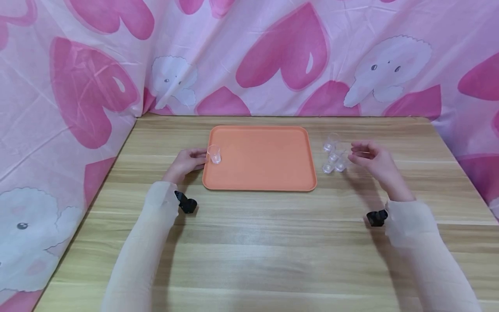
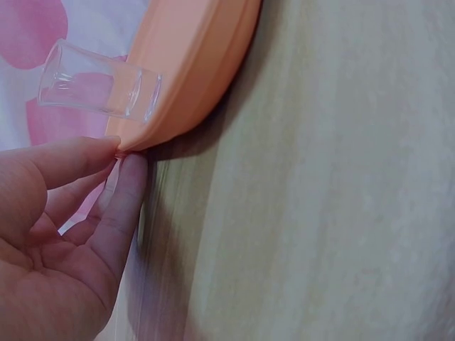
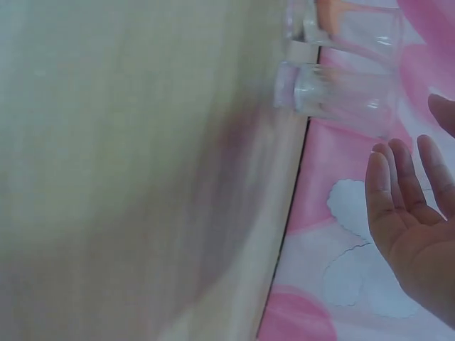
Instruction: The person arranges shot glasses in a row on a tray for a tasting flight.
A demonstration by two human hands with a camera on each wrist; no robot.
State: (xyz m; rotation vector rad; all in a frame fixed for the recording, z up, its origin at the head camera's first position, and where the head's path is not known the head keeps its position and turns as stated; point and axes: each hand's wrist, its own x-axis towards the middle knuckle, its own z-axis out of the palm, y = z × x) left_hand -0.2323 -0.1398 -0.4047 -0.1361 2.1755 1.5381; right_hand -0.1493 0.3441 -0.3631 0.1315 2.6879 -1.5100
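Note:
An orange tray (image 1: 261,158) lies flat on the wooden table. One small clear shot glass (image 1: 215,155) stands on the tray by its left edge. With thumb and fingertips my left hand (image 1: 187,164) pinches the tray's left rim; the left wrist view shows the thumb and a finger meeting at the orange rim (image 2: 192,92), close to the upright glass (image 2: 99,84). Several more clear glasses (image 1: 333,158) stand in a cluster right of the tray. My right hand (image 1: 372,160) hovers just right of that cluster, fingers spread apart and holding nothing. In the right wrist view its fingertips are near a glass (image 3: 341,91).
The wooden table (image 1: 249,242) reaches back to a pink curtain (image 1: 218,52) with hearts and white animals, which also hangs along the left side. A black wrist camera (image 1: 186,203) sits on the left sleeve and another black camera (image 1: 376,218) on the right.

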